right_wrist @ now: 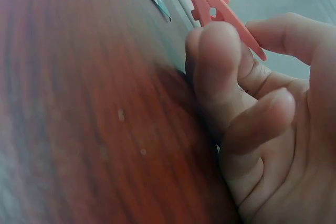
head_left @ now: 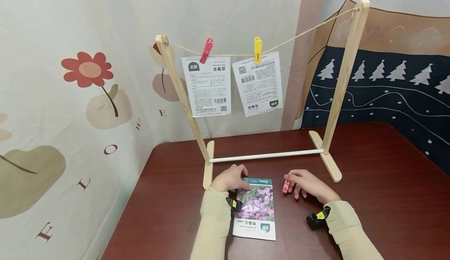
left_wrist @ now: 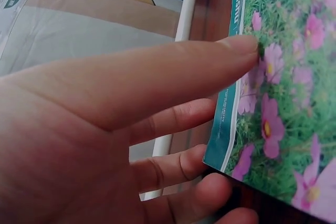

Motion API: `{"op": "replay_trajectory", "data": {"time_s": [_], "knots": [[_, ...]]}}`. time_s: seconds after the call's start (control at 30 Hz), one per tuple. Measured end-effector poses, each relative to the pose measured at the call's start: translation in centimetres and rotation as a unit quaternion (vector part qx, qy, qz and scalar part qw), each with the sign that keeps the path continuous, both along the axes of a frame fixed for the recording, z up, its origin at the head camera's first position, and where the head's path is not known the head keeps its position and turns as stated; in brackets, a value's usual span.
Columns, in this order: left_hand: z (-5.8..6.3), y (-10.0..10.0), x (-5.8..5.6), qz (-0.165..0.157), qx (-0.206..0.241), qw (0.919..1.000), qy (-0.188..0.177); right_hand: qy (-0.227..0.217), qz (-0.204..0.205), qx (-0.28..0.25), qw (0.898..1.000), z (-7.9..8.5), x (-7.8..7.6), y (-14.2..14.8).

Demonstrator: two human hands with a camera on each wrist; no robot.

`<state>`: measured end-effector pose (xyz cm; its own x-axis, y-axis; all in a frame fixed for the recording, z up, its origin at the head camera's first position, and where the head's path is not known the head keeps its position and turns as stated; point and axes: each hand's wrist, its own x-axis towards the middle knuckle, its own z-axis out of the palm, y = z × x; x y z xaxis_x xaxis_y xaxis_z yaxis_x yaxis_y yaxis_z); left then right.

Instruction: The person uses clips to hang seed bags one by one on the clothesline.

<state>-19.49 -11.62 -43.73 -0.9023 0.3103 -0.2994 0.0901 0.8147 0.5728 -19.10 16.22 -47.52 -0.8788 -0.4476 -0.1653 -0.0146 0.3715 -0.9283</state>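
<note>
A flower seed packet (head_left: 256, 205) with pink blossoms lies on the table in front of the person. At its far left corner the left hand (head_left: 231, 178) pinches it, the thumb (left_wrist: 210, 59) over the printed face and the other fingers at the edge and underneath. To the right of the packet, the right hand (head_left: 307, 183) holds a small pink clothespin (head_left: 286, 186) between thumb and fingertips. In the right wrist view, that clothespin (right_wrist: 223, 14) points away from the palm, while the remaining fingers curl loosely beside the tabletop.
Behind the hands stands a wooden rack (head_left: 342, 84) with a white crossbar (head_left: 267, 156) and a string (head_left: 309, 31). A red clothespin (head_left: 206, 51) and a yellow clothespin (head_left: 258, 51) hold a left packet (head_left: 208, 90) and a right packet (head_left: 261, 86) on the string.
</note>
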Motion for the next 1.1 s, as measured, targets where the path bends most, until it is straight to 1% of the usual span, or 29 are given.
{"op": "replay_trajectory", "data": {"time_s": [0.2, 0.37, 0.57, 0.8, 1.1], "knots": [[0.13, 0.02, 0.0, -0.004, -0.014, 0.9999, 0.001, 0.009, 0.013, -0.005, 1.0, 0.08, 0.02, 0.21], [0.01, 0.05, 0.0, -0.012, -0.031, 0.9994, 0.013, 0.013, 0.014, -0.002, 1.0, 0.06, 0.02, 0.3], [0.04, 0.15, 0.05, -0.014, -0.035, 0.999, 0.024, 0.007, 0.01, -0.007, 1.0, 0.01, -0.02, 0.37], [0.13, 0.11, 0.05, -0.015, -0.03, 0.9992, 0.023, 0.007, 0.016, -0.01, 1.0, 0.08, -0.08, 0.43], [0.16, 0.08, 0.02, -0.024, -0.053, 0.998, 0.026, 0.008, 0.018, -0.008, 1.0, 0.02, -0.07, 0.47]]}}
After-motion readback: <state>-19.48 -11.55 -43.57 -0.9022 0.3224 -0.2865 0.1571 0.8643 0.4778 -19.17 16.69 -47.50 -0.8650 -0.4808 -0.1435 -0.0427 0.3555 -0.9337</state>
